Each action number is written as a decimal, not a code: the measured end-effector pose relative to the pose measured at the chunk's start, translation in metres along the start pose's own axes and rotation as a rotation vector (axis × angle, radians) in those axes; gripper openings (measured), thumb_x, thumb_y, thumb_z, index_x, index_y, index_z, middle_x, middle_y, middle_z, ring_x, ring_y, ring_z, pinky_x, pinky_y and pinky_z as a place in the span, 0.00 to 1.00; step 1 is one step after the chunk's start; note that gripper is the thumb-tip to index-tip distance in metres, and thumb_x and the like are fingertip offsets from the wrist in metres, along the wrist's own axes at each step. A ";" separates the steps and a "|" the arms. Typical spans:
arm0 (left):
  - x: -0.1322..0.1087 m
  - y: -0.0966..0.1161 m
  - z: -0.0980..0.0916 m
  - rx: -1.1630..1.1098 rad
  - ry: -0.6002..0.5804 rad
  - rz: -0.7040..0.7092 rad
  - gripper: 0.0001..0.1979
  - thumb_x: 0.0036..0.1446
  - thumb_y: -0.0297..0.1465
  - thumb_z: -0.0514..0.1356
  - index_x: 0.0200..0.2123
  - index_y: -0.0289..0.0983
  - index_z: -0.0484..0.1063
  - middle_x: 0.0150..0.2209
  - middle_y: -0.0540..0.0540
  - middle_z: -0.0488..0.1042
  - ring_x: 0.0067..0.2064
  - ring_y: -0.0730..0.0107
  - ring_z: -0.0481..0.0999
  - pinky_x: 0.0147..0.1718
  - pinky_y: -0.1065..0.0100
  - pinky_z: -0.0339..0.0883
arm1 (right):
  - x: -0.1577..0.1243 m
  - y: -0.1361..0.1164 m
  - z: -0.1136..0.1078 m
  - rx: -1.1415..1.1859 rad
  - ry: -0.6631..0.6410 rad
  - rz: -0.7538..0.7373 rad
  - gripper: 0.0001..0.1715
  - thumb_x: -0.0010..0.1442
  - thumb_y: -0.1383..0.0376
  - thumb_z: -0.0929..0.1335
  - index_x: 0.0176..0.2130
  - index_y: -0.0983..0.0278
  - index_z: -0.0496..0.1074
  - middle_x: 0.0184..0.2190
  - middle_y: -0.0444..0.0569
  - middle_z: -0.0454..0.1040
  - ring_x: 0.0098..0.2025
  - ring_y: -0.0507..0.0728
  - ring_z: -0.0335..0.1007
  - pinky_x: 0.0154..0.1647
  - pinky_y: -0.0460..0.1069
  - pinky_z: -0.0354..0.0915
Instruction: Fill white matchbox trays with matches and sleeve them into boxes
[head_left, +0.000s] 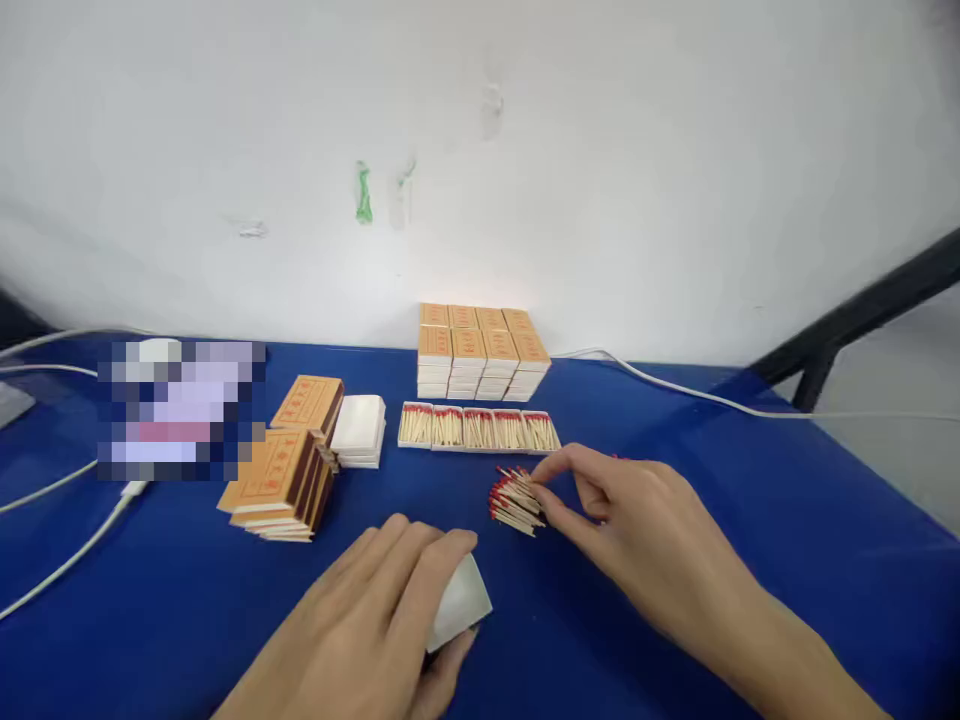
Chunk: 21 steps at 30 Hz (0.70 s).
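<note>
My left hand (pixel 382 610) is closed round a small white matchbox tray (pixel 460 600) near the front of the blue table (pixel 187 620). A little farther back and to the right, my right hand (pixel 630 520) pinches a bundle of red-tipped matches (pixel 514 500) with thumb and fingers, just above the table top. Behind the bundle lies a row of several open white trays filled with matches (pixel 478 428).
A block of stacked orange-topped matchboxes (pixel 480 350) stands by the white wall. At the left lie flat orange sleeves in piles (pixel 281 480) and a stack of empty white trays (pixel 360 428). White cables (pixel 67 560) run along the left and back. A black bar (pixel 862 320) slants at the right.
</note>
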<state>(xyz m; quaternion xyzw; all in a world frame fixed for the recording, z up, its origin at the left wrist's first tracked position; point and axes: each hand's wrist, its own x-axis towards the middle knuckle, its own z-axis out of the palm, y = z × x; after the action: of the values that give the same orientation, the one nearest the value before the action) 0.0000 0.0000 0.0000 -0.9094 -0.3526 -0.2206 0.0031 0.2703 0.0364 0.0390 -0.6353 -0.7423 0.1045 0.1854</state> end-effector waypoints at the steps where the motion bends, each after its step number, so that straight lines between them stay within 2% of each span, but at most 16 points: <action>1: 0.000 0.001 0.000 -0.002 -0.009 -0.006 0.22 0.72 0.29 0.59 0.67 0.37 0.66 0.55 0.40 0.84 0.56 0.50 0.88 0.55 0.49 0.86 | -0.002 0.000 -0.002 0.017 -0.011 -0.010 0.08 0.70 0.59 0.72 0.38 0.56 0.82 0.17 0.34 0.56 0.19 0.51 0.52 0.26 0.49 0.50; 4: 0.001 0.002 0.000 -0.003 -0.014 -0.018 0.22 0.73 0.28 0.59 0.68 0.38 0.66 0.55 0.39 0.84 0.56 0.50 0.88 0.57 0.50 0.85 | -0.005 0.001 -0.006 0.056 -0.004 -0.016 0.16 0.73 0.52 0.70 0.36 0.55 0.82 0.18 0.36 0.58 0.20 0.52 0.54 0.25 0.49 0.50; 8: 0.002 0.003 0.000 0.011 0.023 -0.020 0.19 0.76 0.30 0.56 0.66 0.38 0.67 0.54 0.41 0.85 0.55 0.52 0.88 0.57 0.52 0.85 | -0.005 0.009 -0.012 0.072 0.090 0.033 0.24 0.74 0.44 0.67 0.34 0.55 0.81 0.18 0.38 0.58 0.20 0.53 0.52 0.24 0.50 0.50; 11: 0.005 0.005 -0.001 0.039 0.052 -0.010 0.16 0.78 0.30 0.51 0.64 0.38 0.67 0.51 0.41 0.87 0.52 0.53 0.90 0.52 0.51 0.87 | -0.004 0.020 -0.021 0.043 0.077 0.090 0.24 0.72 0.42 0.68 0.37 0.53 0.82 0.17 0.38 0.58 0.20 0.54 0.52 0.23 0.50 0.51; 15: 0.008 0.006 -0.001 0.061 0.071 -0.005 0.15 0.79 0.31 0.49 0.62 0.38 0.68 0.49 0.42 0.88 0.51 0.53 0.91 0.50 0.52 0.88 | -0.009 0.036 -0.034 -0.050 -0.033 0.129 0.21 0.68 0.41 0.70 0.37 0.51 0.84 0.20 0.42 0.69 0.22 0.57 0.66 0.24 0.50 0.57; 18: 0.008 0.005 0.000 0.062 0.073 -0.009 0.15 0.80 0.32 0.49 0.63 0.38 0.68 0.50 0.42 0.88 0.51 0.53 0.91 0.52 0.53 0.87 | -0.016 0.041 -0.036 -0.209 0.005 0.153 0.19 0.67 0.42 0.70 0.37 0.49 0.84 0.25 0.45 0.79 0.24 0.61 0.74 0.24 0.52 0.58; 21: 0.007 0.004 0.000 0.062 0.072 -0.023 0.15 0.80 0.32 0.50 0.63 0.38 0.68 0.51 0.42 0.88 0.52 0.53 0.91 0.52 0.53 0.87 | -0.022 0.040 -0.032 -0.386 0.047 0.136 0.16 0.66 0.44 0.72 0.36 0.48 0.84 0.28 0.44 0.83 0.25 0.66 0.79 0.25 0.53 0.56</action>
<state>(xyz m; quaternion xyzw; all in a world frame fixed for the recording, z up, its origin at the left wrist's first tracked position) 0.0069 0.0010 0.0034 -0.8962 -0.3694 -0.2421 0.0416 0.3224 0.0187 0.0491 -0.7101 -0.6994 -0.0423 0.0699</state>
